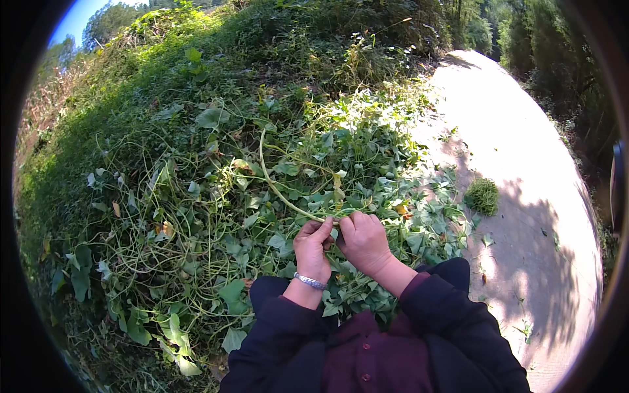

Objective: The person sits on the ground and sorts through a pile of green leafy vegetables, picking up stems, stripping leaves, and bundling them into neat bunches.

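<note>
A long pale-green vine stem [276, 190] curves up and to the left from between my hands. My left hand [312, 245], with a silver bracelet at its wrist, pinches the stem between thumb and fingers. Close beside it, my right hand [364, 241] is closed on the stem's near end, knuckles up. Both hands are in front of my knees, above a heap of cut leafy vines [275, 240]. The far end of the stem rests over the foliage or hangs just above it; I cannot tell which.
To the right, a bundle of green stems [482, 196] lies on a pale concrete path [526, 245], with scattered leaves around it. Tangled bare vines [162, 236] spread at the left. Behind rises a weedy bank [206, 59], and trees [535, 44] line the path's far side.
</note>
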A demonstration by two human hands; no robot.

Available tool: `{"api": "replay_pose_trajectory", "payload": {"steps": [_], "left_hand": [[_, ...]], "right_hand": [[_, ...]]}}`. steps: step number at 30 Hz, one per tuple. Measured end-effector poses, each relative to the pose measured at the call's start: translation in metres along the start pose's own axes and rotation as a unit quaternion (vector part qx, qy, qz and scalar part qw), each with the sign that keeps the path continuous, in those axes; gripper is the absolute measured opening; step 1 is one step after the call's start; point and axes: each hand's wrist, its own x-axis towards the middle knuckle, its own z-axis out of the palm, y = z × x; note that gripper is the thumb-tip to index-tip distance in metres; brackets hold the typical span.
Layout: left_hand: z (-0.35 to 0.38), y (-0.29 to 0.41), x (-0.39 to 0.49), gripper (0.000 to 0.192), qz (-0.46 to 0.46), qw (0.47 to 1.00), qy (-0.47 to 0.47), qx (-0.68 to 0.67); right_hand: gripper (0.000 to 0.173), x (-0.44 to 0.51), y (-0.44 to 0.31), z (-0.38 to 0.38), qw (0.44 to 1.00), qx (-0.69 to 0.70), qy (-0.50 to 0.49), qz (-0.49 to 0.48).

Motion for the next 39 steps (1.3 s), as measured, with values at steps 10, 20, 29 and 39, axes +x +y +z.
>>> {"api": "replay_pose_trajectory", "payload": {"steps": [10, 20, 29, 39], "left_hand": [[0.003, -0.014, -0.005, 0.009, 0.018, 0.999, 0.044, 0.007], [-0.026, -0.027, 0.001, 0.007, -0.018, 0.981, -0.118, 0.153], [-0.054, -0.01, 0.01, 0.024, -0.008, 0.976, -0.152, 0.154], [-0.05, 0.056, 0.0, 0.022, 0.043, 0.994, -0.096, -0.033]], "right_hand": [[0.01, -0.005, -0.001, 0.01, 0.999, -0.038, -0.016, 0.005], [0.013, -0.013, 0.01, -0.011, 0.93, 0.17, -0.31, 0.104], [0.02, 0.021, 0.061, -0.069, 0.865, 0.302, -0.317, 0.244], [0.025, 0.036, 0.048, -0.122, 0.972, 0.187, 0.006, 0.138]]}}
